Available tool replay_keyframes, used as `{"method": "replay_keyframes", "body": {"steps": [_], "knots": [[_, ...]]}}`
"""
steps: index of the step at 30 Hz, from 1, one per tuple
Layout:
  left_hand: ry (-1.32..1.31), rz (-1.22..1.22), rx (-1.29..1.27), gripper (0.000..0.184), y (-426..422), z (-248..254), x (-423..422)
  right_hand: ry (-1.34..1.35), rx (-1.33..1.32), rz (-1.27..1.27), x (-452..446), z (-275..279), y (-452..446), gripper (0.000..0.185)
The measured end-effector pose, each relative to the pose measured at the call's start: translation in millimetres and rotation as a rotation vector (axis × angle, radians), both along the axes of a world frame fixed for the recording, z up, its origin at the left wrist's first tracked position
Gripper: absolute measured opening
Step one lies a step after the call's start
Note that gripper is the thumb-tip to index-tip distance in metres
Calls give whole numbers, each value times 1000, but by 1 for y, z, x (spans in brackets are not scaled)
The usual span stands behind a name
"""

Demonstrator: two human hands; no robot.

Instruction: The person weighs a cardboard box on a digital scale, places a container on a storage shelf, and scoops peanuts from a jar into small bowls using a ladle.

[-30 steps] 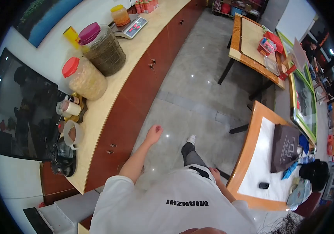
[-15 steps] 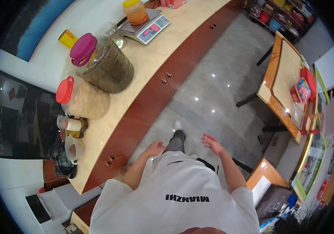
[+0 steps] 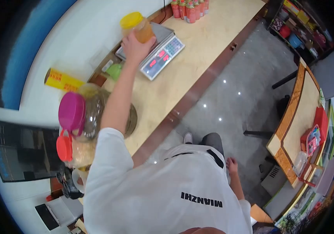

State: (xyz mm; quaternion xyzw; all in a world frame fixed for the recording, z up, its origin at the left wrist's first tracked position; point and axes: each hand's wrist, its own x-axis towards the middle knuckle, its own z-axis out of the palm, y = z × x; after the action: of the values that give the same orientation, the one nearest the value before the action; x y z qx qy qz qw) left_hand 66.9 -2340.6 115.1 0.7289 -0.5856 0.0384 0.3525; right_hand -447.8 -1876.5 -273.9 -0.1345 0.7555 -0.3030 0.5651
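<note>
On the left, my left hand (image 3: 137,48) is wrapped round a clear plastic jar (image 3: 145,32) with a yellow lid and orange-brown contents. The jar is over the pan of a digital scale (image 3: 162,57) with red lit numbers; whether its base touches the pan I cannot tell. My left forearm passes above a big jar (image 3: 93,117) of dark contents with a purple lid, hiding part of it. Low beside my right thigh hangs my right hand (image 3: 232,165), fingers loosely apart and holding nothing visible.
Several red spray cans (image 3: 190,11) stand farther along the curved counter (image 3: 198,48). A yellow tube (image 3: 63,80) and a red-lidded jar (image 3: 82,153) are near the big jar. Across the floor is a wooden table (image 3: 296,117) with a red basket (image 3: 311,140).
My left hand has risen from in front of my body to the yellow-lidded jar and closed on it. My right hand has dropped to my side. The view has shifted toward the scale.
</note>
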Motion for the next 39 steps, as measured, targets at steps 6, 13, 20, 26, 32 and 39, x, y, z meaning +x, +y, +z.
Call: {"method": "replay_keyframes", "body": {"steps": [6,13,20,26,32,39], "knots": [[-286,274,350,132,-175,23,59,461,-217,690,-62,-60,6,31],[-255,158,627,130,-243,3,133,-29,1,204,-105,-71,-151,31],[-322,275,564,104,-213,37,36,290,-153,463,-203,-22,-433,43],[-545,92,309,97,-207,73,-95,215,-397,239,-250,67,-597,44],[-179,-122,197,94,-262,33,-226,-45,-518,167,-210,99,-697,38],[-83,-341,324,94,-410,-64,-384,41,-630,264,-276,132,-786,38]]}}
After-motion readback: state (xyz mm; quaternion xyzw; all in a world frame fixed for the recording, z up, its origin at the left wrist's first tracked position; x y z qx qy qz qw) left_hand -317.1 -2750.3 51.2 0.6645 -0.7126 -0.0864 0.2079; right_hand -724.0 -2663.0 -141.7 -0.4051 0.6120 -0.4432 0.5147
